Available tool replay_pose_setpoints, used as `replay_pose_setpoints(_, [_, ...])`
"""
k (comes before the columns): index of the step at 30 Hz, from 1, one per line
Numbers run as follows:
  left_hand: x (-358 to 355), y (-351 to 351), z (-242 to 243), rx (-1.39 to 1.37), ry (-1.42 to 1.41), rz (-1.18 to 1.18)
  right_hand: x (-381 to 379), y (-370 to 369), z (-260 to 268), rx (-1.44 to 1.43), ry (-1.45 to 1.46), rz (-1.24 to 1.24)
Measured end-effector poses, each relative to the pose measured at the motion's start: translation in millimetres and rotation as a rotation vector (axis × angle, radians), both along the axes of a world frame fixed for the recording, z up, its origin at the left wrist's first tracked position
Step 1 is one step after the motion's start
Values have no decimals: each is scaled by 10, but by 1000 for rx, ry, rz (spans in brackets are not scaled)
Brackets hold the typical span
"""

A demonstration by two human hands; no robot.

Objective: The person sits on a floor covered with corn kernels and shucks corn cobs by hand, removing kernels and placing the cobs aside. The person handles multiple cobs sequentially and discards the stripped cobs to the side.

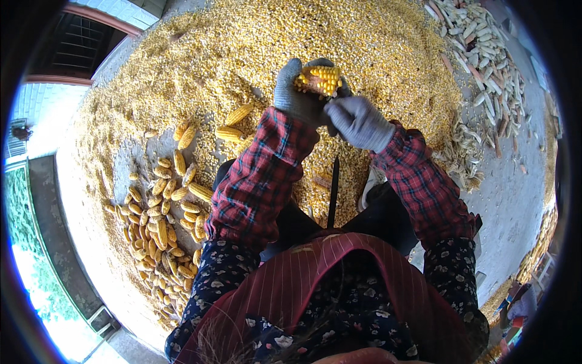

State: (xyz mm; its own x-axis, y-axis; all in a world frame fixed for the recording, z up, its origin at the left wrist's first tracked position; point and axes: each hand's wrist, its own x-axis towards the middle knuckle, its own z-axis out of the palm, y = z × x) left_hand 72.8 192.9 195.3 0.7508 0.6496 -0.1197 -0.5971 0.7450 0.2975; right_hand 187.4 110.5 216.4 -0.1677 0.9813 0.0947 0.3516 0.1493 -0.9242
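Observation:
My left hand (298,93), in a grey knit glove, is closed around a partly shelled corn cob (322,82). Yellow kernels remain on its right and upper parts, while bare reddish core shows at the left. Just below the cob, my right hand (359,120), also gloved, is curled near its lower end; whether its fingers grip anything is hidden. Loose corn kernels (363,41) spread under both hands. A dark narrow bar (334,193) stands between my legs, below the hands.
Unshelled corn ears (154,227) lie heaped at the left, with a few nearer ears (229,133) beside my left forearm. Bare cobs (491,68) are piled at the upper right, near dry husks (464,152). A doorway (77,45) is at the upper left.

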Motion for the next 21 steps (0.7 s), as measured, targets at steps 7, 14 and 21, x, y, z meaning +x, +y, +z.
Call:
replay_pose_setpoints(7, [-16, -17, 119, 197, 158, 115, -60, -28, 175, -531, 665, -56])
replay_pose_setpoints(14, [2, -96, 140, 370, 102, -14, -106, -35, 144, -635, 1049, -119])
replay_pose_setpoints(21, [45, -140, 134, 309, 130, -26, -129, -17, -107, -424, 946, -146])
